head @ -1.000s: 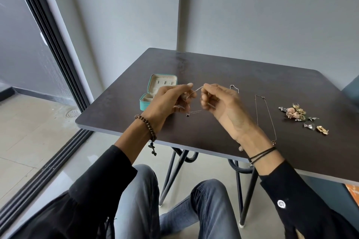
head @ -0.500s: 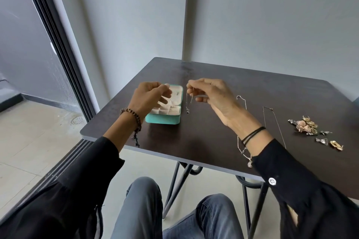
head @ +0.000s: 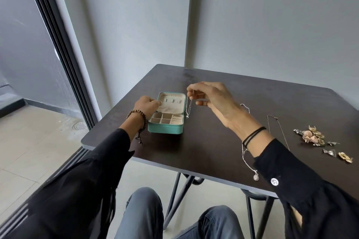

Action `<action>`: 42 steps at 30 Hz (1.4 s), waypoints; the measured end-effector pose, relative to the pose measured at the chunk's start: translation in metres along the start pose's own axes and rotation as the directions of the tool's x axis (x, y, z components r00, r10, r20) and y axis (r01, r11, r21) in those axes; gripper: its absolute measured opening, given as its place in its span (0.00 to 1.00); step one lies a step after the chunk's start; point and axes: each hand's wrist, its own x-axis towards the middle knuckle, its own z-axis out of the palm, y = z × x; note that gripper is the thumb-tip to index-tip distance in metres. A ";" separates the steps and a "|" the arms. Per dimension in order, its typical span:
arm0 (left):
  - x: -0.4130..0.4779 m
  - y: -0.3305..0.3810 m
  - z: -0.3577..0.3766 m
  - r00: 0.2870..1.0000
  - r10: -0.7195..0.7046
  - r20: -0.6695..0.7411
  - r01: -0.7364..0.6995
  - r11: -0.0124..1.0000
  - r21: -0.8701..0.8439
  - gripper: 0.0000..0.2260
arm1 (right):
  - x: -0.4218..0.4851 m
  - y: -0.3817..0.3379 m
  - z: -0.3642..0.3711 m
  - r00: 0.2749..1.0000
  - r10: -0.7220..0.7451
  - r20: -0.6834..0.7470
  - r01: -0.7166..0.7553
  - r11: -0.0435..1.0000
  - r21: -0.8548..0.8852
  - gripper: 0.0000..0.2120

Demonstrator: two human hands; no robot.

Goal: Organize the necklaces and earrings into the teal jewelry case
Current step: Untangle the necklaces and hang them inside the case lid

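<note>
The teal jewelry case (head: pixel 165 129) lies open on the dark table (head: pixel 204 151), its cream lid tilted back with hooks inside and several compartments in its base. My left hand (head: pixel 147 105) rests on the lid's left edge, fingers curled against it. My right hand (head: pixel 210 97) pinches a thin silver necklace (head: pixel 189 107) that hangs down just right of the case, its small pendant near the table. A second silver necklace (head: pixel 247 158) with a round pendant lies under my right wrist. A third chain (head: pixel 277 131) lies further right. A pile of earrings (head: pixel 314 137) sits at the far right.
The table stands in a corner against grey walls. A sliding door frame (head: pixel 64 60) runs along the left, with tiled floor and a drain beyond. My knees are below the table's front edge, by its black metal legs.
Both hands moved from the table's middle toward the case. The left hand let go of the necklace and went to the lid, which now stands tilted back. The right hand lifted the necklace beside it.
</note>
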 end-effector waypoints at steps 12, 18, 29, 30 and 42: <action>-0.011 -0.008 0.015 0.999 -0.011 0.037 0.022 0.952 -0.306 0.13 | -0.011 -0.001 -0.006 1.000 -0.006 0.008 0.006 1.000 0.002 0.08; -0.040 -0.005 0.036 0.996 0.074 0.041 -0.043 0.861 -0.506 0.08 | -0.008 -0.004 -0.008 0.999 -0.032 -0.004 0.031 0.999 -0.011 0.14; -0.050 -0.023 0.035 0.937 0.303 0.177 -0.158 0.815 -0.557 0.12 | 0.009 0.018 -0.004 0.999 -0.030 -0.026 0.026 0.989 -0.146 0.12; -0.051 -0.024 0.034 0.938 0.307 0.160 -0.165 0.803 -0.573 0.12 | 0.010 0.020 -0.003 0.999 -0.029 -0.026 0.025 0.989 -0.143 0.12; -0.039 -0.023 0.038 0.945 0.301 0.131 -0.165 0.780 -0.604 0.12 | 0.027 0.015 -0.001 0.996 -0.084 0.013 0.084 0.947 -0.310 0.09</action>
